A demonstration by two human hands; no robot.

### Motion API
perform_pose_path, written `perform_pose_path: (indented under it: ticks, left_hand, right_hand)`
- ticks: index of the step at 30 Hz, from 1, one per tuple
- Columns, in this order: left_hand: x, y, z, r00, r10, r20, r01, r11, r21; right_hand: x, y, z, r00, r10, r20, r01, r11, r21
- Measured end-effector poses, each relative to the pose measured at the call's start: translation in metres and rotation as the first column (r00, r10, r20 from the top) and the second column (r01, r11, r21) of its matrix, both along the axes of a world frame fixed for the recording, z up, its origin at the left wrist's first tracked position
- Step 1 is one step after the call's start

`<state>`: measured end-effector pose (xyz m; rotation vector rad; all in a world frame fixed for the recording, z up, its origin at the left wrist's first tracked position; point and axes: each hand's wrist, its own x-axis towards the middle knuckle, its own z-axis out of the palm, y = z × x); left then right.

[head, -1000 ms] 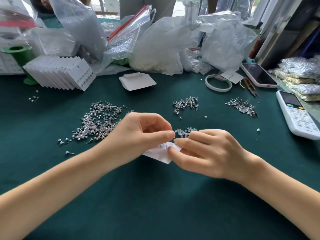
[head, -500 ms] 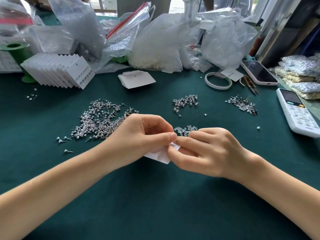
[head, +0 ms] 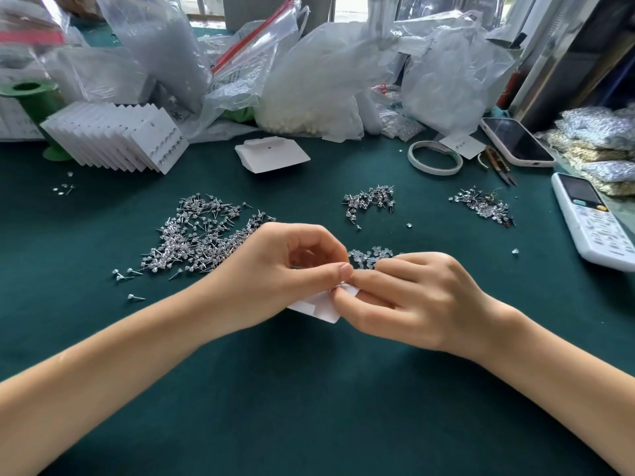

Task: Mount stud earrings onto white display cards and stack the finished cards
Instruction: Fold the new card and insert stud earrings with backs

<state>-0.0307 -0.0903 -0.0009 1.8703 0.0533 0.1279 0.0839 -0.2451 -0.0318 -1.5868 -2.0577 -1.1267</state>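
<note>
I am looking down at a dark green tabletop (head: 309, 389) with both bare hands meeting near its middle. My left hand (head: 275, 280) has its fingers curled, thumb and forefinger pinching the upper edge of a small white card (head: 318, 304), which is held just above the cloth and mostly hidden under the two hands. My right hand (head: 415, 297) is curled too, its thumb and forefinger pinched at the same spot on the card, touching the left thumb tip. Something tiny and shiny sits between the fingertips; I take it for a stud, but it is too small to be sure. I judge the step in hand to be mounting: a stud being pushed through the card, or a back being fitted behind it. A large scatter of studs (head: 199, 242) lies on the cloth just left of the left hand, a smaller cluster (head: 369, 201) beyond the hands, and another (head: 484, 206) toward the right edge. A little heap of clear backs (head: 369, 257), as I read them, lies just behind the right knuckles. Finished cards (head: 117, 139) stand fanned in a row near the far left corner, and a blank card (head: 271, 154) lies flat near the far edge. A tape roll (head: 434, 158), a phone (head: 515, 142) and a remote (head: 594, 221) sit to the right. The next move calls for a steady card, the post aimed straight at its hole, light pressure so the card does not crease, and then a reach for another stud.
</note>
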Motion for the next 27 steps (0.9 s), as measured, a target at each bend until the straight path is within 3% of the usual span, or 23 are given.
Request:
perform_pose_path:
  ticks: [21,27]
  left_hand:
    - [-0.0001,0.0004,-0.0029,0.996,0.032,-0.079,-0.036,0.999,-0.039]
    - [0.0005,0.0012,-0.0025,0.998,0.018,-0.064,-0.016,0.999,0.042]
  right_hand:
    - [0.0000,0.0009,-0.0024,1.000,-0.009,0.027,0.009,1.000,-0.001]
    - [-0.0009,0.0010,-0.0046,1.000,-0.006,0.020,0.006,1.000,-0.008]
